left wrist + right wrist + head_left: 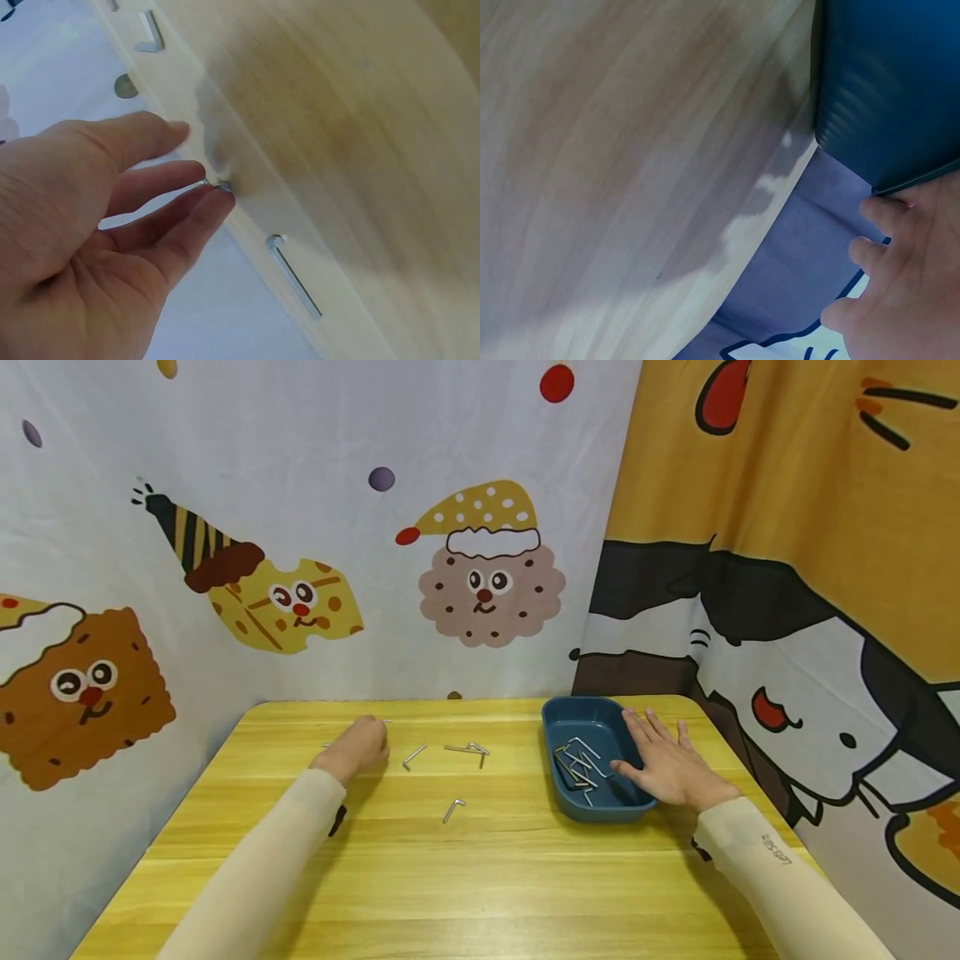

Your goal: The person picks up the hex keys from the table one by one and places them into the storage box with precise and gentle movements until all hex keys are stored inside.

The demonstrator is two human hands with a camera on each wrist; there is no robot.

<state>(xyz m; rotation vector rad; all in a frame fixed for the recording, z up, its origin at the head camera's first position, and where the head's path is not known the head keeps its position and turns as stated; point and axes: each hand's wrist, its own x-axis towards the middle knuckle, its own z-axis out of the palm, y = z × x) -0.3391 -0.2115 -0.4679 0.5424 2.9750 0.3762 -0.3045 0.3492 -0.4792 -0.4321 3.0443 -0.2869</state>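
Left hand [354,747]: above the far left part of the table [480,893]. In the wrist view I find thumb and finger drawn together at the tips, pinching a small metal hex key [218,185]. Whether that key touches the wood, I cannot tell.

Loose key [294,278]: bent, on the table just left of the left hand, near the far edge.

Single key [415,757]: on the table, right of the left hand, slanting.

Key pair [463,749]: farther right, lying together; I cannot tell whether they cross or merely touch.

Near key [449,812]: bent, nearer me than the pair, by itself.

Tray [607,816]: one, blue, deep-sided, rounded corners, standing at the far right of the table.

Tray keys [586,748]: several, bent, heaped on the tray floor, mostly toward its left side; I cannot make a sure count.

Right hand [671,770]: rests at the tray's right rim, fingers spread apart, thumb reaching over the rim; no key in it that I can see.

Sleeves [258,852]: two, cream.

Curtain [322,460]: pale, cartoon print, behind the far edge.

Yellow cloth [847,527]: cartoon print, right side.
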